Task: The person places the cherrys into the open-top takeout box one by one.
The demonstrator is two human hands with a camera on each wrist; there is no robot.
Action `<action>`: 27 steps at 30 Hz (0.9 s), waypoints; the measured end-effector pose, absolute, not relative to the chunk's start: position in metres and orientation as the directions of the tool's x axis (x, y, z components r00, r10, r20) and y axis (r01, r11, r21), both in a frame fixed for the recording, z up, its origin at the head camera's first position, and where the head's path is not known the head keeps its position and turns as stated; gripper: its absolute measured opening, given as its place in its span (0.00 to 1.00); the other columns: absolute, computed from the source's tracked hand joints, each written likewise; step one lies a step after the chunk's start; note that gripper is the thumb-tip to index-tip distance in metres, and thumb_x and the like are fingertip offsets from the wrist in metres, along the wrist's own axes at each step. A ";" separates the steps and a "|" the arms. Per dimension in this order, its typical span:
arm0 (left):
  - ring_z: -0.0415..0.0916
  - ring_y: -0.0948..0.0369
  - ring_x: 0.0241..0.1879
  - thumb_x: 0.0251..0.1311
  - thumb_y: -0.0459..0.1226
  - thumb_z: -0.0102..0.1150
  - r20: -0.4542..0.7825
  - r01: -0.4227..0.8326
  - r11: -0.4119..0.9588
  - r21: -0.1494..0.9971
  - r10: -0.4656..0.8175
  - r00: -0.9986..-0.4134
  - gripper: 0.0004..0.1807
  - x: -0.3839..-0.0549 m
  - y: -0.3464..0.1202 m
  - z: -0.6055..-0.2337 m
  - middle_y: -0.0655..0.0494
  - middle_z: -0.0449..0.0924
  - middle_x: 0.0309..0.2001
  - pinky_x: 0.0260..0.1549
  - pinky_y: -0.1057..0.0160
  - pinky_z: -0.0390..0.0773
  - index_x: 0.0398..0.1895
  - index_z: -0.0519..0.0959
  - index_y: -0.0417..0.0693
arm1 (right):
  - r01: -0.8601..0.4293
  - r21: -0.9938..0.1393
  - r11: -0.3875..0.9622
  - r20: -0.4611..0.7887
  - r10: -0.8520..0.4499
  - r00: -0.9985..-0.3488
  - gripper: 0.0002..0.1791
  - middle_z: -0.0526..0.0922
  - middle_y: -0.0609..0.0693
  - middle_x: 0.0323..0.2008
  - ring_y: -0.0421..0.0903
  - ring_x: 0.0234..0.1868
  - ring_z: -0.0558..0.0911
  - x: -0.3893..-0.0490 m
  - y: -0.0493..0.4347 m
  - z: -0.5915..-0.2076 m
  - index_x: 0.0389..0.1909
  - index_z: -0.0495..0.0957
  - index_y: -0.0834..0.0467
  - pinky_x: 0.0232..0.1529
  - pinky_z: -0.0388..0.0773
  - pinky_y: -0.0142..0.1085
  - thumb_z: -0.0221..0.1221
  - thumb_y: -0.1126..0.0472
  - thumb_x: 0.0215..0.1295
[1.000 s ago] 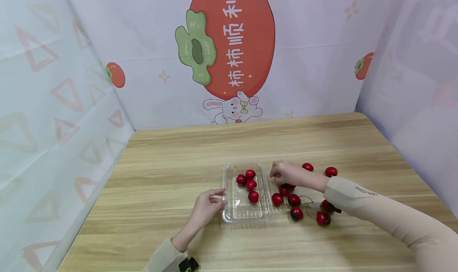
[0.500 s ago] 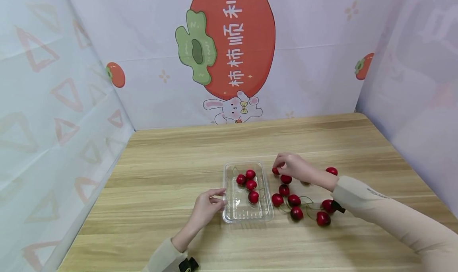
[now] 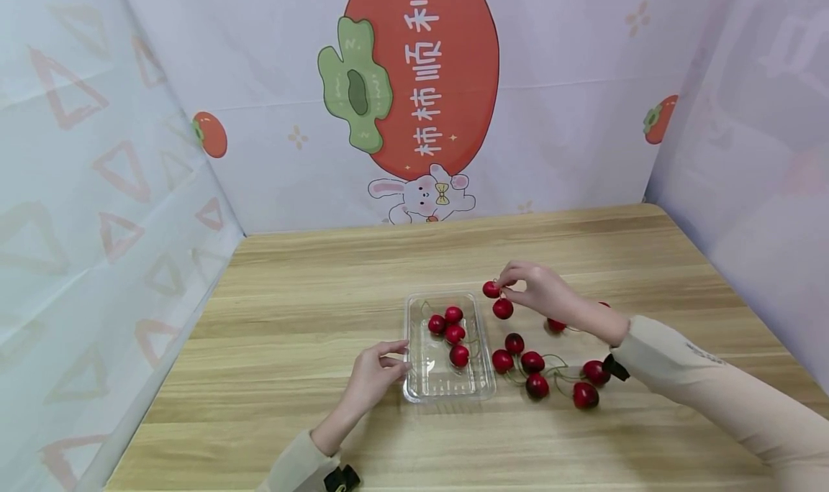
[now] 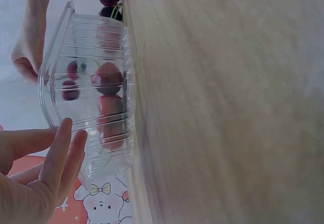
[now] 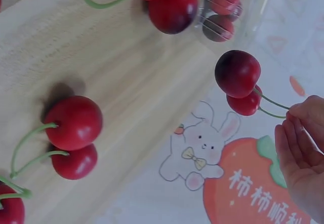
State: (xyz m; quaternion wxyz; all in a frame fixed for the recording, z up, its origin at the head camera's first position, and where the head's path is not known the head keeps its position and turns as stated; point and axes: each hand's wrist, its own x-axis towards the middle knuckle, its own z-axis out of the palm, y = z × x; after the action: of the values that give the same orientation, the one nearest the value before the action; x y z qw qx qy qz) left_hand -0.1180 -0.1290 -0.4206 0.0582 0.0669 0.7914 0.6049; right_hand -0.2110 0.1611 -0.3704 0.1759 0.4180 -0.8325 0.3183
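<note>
A clear plastic box (image 3: 417,388) sits mid-table with several red cherries (image 3: 455,334) in it. My left hand (image 3: 376,373) is at its left side, fairly straight fingers touching the rim and outer wall; the left wrist view has the fingertips (image 4: 65,125) against the plastic. Right of the box and raised over the table, my right hand (image 3: 540,290) pinches the thin green stems of a pair of cherries (image 5: 238,75) between thumb and fingertips. The two fruits dangle from these stems, near the box's far right corner.
Several more cherries (image 3: 532,362) with stems lie on the wooden table (image 3: 291,319) to the right of the box. Others (image 3: 555,325) lie farther back, partly behind the right forearm. A printed cloth (image 3: 550,118) hangs behind the table.
My right hand has picked up a pair of cherries by the stems and lifted them up and away from the pile. The left hand and the box have stayed put.
</note>
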 end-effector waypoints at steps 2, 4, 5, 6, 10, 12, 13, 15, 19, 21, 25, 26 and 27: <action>0.78 0.48 0.33 0.47 0.21 0.56 -0.010 0.036 0.259 0.965 0.175 -0.984 0.21 -0.118 -0.129 -0.421 0.32 0.72 0.43 0.26 0.67 0.83 0.48 0.69 0.23 | -0.825 -0.364 0.433 0.586 -0.582 -0.564 0.11 0.78 0.49 0.25 0.43 0.28 0.77 -0.210 0.161 -0.367 0.25 0.80 0.64 0.25 0.78 0.29 0.63 0.79 0.38; 0.78 0.48 0.33 0.47 0.21 0.56 -0.009 0.037 0.262 0.964 0.174 -0.985 0.21 -0.118 -0.129 -0.421 0.32 0.72 0.43 0.26 0.67 0.83 0.48 0.69 0.23 | -0.842 -0.342 0.417 0.610 -0.583 -0.537 0.11 0.79 0.49 0.26 0.43 0.28 0.77 -0.209 0.160 -0.365 0.25 0.80 0.64 0.26 0.79 0.30 0.63 0.79 0.38; 0.78 0.48 0.33 0.47 0.21 0.56 -0.009 0.038 0.264 0.964 0.173 -0.985 0.21 -0.118 -0.129 -0.421 0.32 0.72 0.43 0.27 0.66 0.83 0.48 0.69 0.23 | -0.850 -0.332 0.409 0.618 -0.586 -0.524 0.11 0.79 0.49 0.26 0.43 0.29 0.78 -0.209 0.159 -0.364 0.25 0.80 0.63 0.26 0.79 0.30 0.64 0.79 0.38; 0.78 0.48 0.33 0.47 0.21 0.56 -0.009 0.038 0.265 0.963 0.172 -0.985 0.22 -0.118 -0.129 -0.421 0.32 0.72 0.43 0.27 0.66 0.83 0.48 0.69 0.23 | -0.858 -0.324 0.398 0.627 -0.589 -0.510 0.12 0.79 0.49 0.26 0.43 0.29 0.77 -0.209 0.158 -0.363 0.25 0.80 0.63 0.26 0.79 0.30 0.64 0.79 0.37; 0.78 0.47 0.33 0.47 0.21 0.56 -0.011 0.036 0.267 0.963 0.171 -0.985 0.21 -0.118 -0.129 -0.420 0.32 0.72 0.43 0.28 0.63 0.83 0.48 0.69 0.23 | -0.886 -0.314 0.342 0.645 -0.607 -0.463 0.12 0.80 0.50 0.25 0.43 0.28 0.78 -0.206 0.154 -0.362 0.25 0.80 0.64 0.27 0.79 0.28 0.64 0.79 0.36; 0.78 0.47 0.33 0.47 0.21 0.55 -0.013 0.033 0.267 0.963 0.170 -0.985 0.21 -0.118 -0.128 -0.419 0.32 0.72 0.43 0.28 0.63 0.83 0.49 0.69 0.23 | -0.888 -0.332 0.319 0.641 -0.614 -0.461 0.12 0.80 0.50 0.26 0.43 0.28 0.78 -0.203 0.151 -0.363 0.25 0.81 0.64 0.28 0.78 0.25 0.64 0.79 0.37; 0.78 0.47 0.33 0.47 0.21 0.55 -0.014 0.032 0.267 0.963 0.169 -0.986 0.21 -0.118 -0.128 -0.419 0.32 0.72 0.43 0.28 0.63 0.83 0.49 0.69 0.23 | -0.886 -0.346 0.310 0.636 -0.617 -0.464 0.12 0.80 0.49 0.26 0.43 0.28 0.78 -0.202 0.150 -0.363 0.25 0.81 0.64 0.29 0.78 0.23 0.64 0.79 0.37; 0.78 0.48 0.33 0.47 0.21 0.55 -0.016 0.030 0.268 0.963 0.167 -0.986 0.21 -0.119 -0.128 -0.419 0.32 0.72 0.43 0.28 0.63 0.83 0.48 0.69 0.23 | -0.878 -0.367 0.307 0.620 -0.622 -0.477 0.11 0.80 0.49 0.26 0.42 0.29 0.78 -0.200 0.148 -0.363 0.26 0.81 0.63 0.30 0.78 0.21 0.64 0.78 0.38; 0.78 0.48 0.33 0.47 0.21 0.55 -0.019 0.027 0.269 0.963 0.166 -0.986 0.21 -0.119 -0.128 -0.420 0.32 0.72 0.42 0.29 0.62 0.83 0.48 0.69 0.23 | -0.865 -0.381 0.327 0.593 -0.632 -0.500 0.11 0.80 0.48 0.27 0.41 0.29 0.79 -0.196 0.142 -0.365 0.25 0.81 0.63 0.30 0.80 0.25 0.64 0.77 0.39; 0.78 0.48 0.33 0.47 0.21 0.55 -0.020 0.026 0.269 0.963 0.167 -0.986 0.21 -0.120 -0.128 -0.421 0.32 0.72 0.42 0.29 0.62 0.83 0.48 0.69 0.23 | -0.863 -0.374 0.340 0.584 -0.637 -0.504 0.10 0.81 0.48 0.27 0.41 0.30 0.79 -0.195 0.139 -0.367 0.25 0.81 0.62 0.29 0.81 0.28 0.64 0.77 0.39; 0.78 0.48 0.33 0.47 0.21 0.55 -0.022 0.025 0.275 0.961 0.167 -0.986 0.21 -0.121 -0.128 -0.422 0.33 0.73 0.42 0.29 0.65 0.83 0.48 0.69 0.23 | -0.856 -0.387 0.344 0.554 -0.656 -0.514 0.10 0.81 0.48 0.27 0.42 0.31 0.79 -0.192 0.133 -0.370 0.25 0.81 0.62 0.31 0.81 0.29 0.64 0.76 0.40; 0.78 0.48 0.33 0.47 0.21 0.55 -0.021 0.027 0.276 0.961 0.167 -0.986 0.21 -0.121 -0.128 -0.423 0.33 0.73 0.42 0.28 0.65 0.83 0.48 0.69 0.23 | -0.854 -0.393 0.341 0.545 -0.662 -0.515 0.09 0.81 0.49 0.28 0.43 0.32 0.79 -0.192 0.132 -0.371 0.26 0.81 0.62 0.32 0.81 0.29 0.64 0.76 0.41; 0.78 0.47 0.33 0.47 0.21 0.55 -0.019 0.029 0.278 0.960 0.169 -0.985 0.21 -0.121 -0.128 -0.423 0.33 0.73 0.42 0.28 0.66 0.83 0.48 0.69 0.23 | -0.852 -0.401 0.337 0.536 -0.668 -0.516 0.09 0.81 0.49 0.28 0.43 0.32 0.79 -0.191 0.131 -0.372 0.26 0.81 0.62 0.32 0.81 0.29 0.64 0.76 0.42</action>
State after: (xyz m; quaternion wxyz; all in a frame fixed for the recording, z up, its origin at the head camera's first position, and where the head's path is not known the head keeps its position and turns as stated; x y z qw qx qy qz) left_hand -0.1212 -0.1284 -0.4227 0.0586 0.0619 0.7971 0.5978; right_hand -0.1914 0.1308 -0.3720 0.1392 0.4718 -0.8057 0.3301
